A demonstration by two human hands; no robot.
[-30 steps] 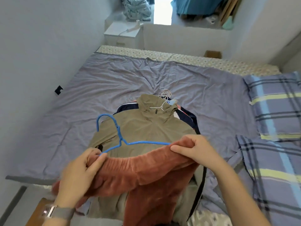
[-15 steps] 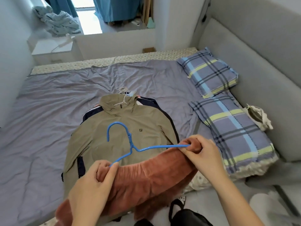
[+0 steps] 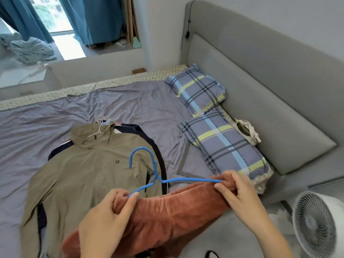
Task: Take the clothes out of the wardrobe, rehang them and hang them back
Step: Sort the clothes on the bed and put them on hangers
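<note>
Hands, both, engaged on one item: left hand point(image 3: 104, 218) had its fingers and thumb curled over the left end of a rust-brown plush garment point(image 3: 167, 215), pinching cloth and the left tip of a thin blue wire hanger point(image 3: 154, 175) together; right hand point(image 3: 240, 194) pinched the bunched cloth at the hanger's right tip in the same manner. Garment: draped over the hanger's lower bar and held up near the foot of the bed, the blue hook standing upright above it. Change since a second before: the grip was the same, but the view had swung rightward, bringing a grey padded headboard point(image 3: 260, 75), two plaid pillows point(image 3: 223, 144) and a white floor fan point(image 3: 316, 226) into sight; the held garment had travelled with that turn. Reading: the rehanging of this piece looked finished or nearly so, and the turn suggested carriage towards the wardrobe, which was not in view. Beneath and beyond: an olive-khaki zip jacket point(image 3: 83, 174) on a white hanger, lying flat on a lilac-grey bedsheet point(image 3: 139, 101) over darker garments, apparently awaiting its turn.
</note>
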